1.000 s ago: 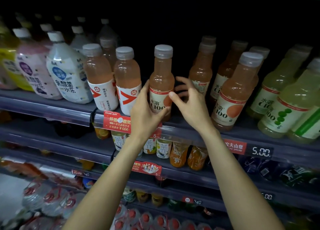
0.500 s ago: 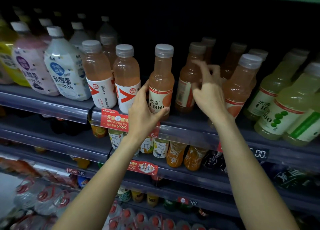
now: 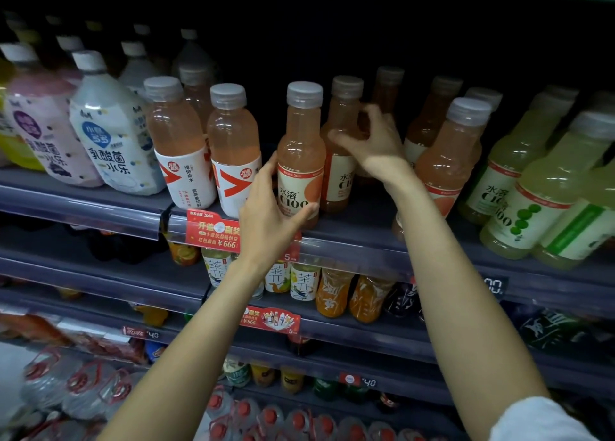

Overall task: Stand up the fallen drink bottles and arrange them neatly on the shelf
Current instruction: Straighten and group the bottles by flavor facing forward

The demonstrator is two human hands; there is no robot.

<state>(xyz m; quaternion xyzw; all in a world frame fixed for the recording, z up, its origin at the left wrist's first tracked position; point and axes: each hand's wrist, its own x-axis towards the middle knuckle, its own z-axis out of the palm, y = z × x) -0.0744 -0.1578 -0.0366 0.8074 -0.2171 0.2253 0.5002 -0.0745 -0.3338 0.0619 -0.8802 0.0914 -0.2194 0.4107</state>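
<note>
An orange C100 bottle (image 3: 301,154) stands upright at the front of the shelf (image 3: 349,237). My left hand (image 3: 266,217) holds its lower part, thumb on the right side, fingers on the left. Right behind it stands a second orange C100 bottle (image 3: 339,161). My right hand (image 3: 372,144) grips that bottle's body with curled fingers. More orange bottles stand behind and to the right, one (image 3: 449,161) at the front leaning slightly left. All bottles in view are upright or nearly so.
Two red-and-white labelled bottles (image 3: 233,151) stand left of my left hand, then white and pink milk drink bottles (image 3: 106,134). Green C100 bottles (image 3: 539,187) crowd the right. A red promo tag (image 3: 213,236) hangs on the shelf rail. Lower shelves hold tea and water bottles.
My right hand drew the second orange bottle leftward and forward until it stands close behind the front bottle. My left hand stayed on the front bottle.
</note>
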